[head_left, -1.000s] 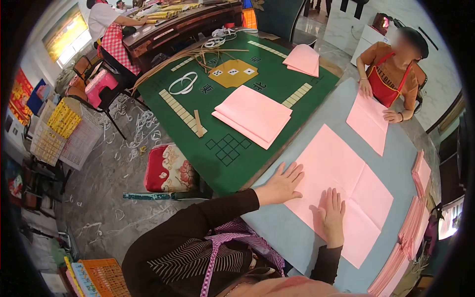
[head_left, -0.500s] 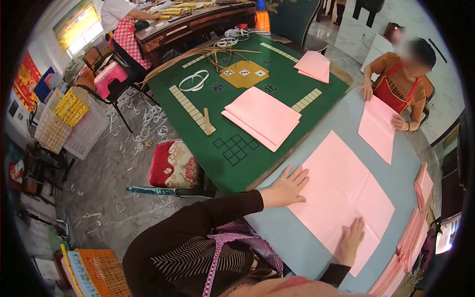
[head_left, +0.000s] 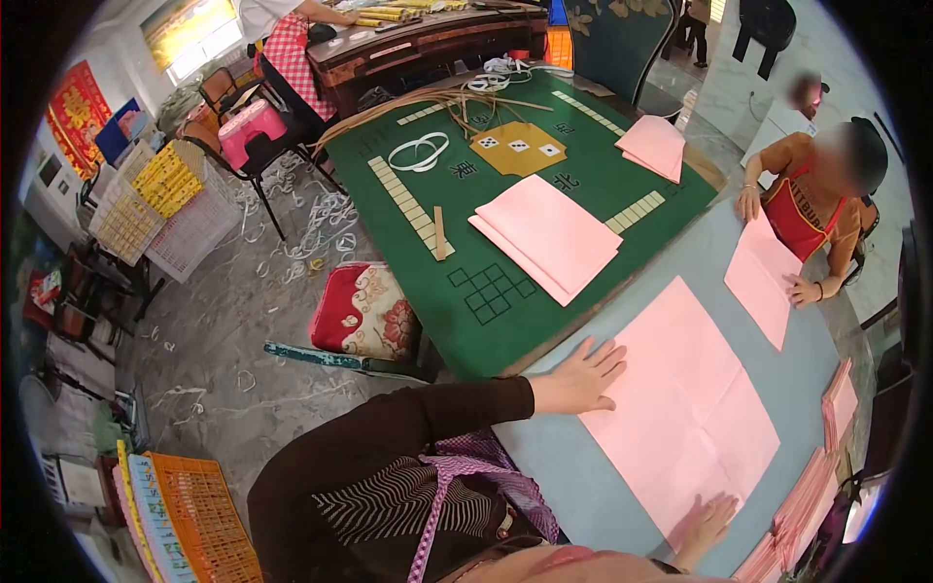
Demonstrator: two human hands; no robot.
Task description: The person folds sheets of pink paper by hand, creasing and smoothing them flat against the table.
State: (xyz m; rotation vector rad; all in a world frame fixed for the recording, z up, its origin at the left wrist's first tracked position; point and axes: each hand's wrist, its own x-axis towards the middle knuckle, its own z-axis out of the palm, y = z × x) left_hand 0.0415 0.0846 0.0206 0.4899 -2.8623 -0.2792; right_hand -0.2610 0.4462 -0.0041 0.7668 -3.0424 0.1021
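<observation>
A pink sheet (head_left: 690, 408) with crossing creases lies spread out on the grey-blue tabletop (head_left: 554, 457); whether it is paper or cloth I cannot tell. My left hand (head_left: 581, 379) rests flat with fingers spread, its fingertips on the sheet's left edge. Down at the sheet's near edge, my right hand (head_left: 708, 530) lies with its fingers stretched over the pink surface, and its wrist is partly hidden at the bottom of the view. Neither hand grips anything.
A co-worker (head_left: 812, 194) across the table has both hands on a folded pink sheet (head_left: 763, 282). Folded pink sheets (head_left: 549, 238) lie on the green mat (head_left: 408, 282). Pink stacks (head_left: 802, 505) line the right edge. A chair (head_left: 364, 316) stands at left.
My right hand has slid toward the sheet's near edge, away from the central crease. My left hand stays at the left edge. The whole view has shifted slightly.
</observation>
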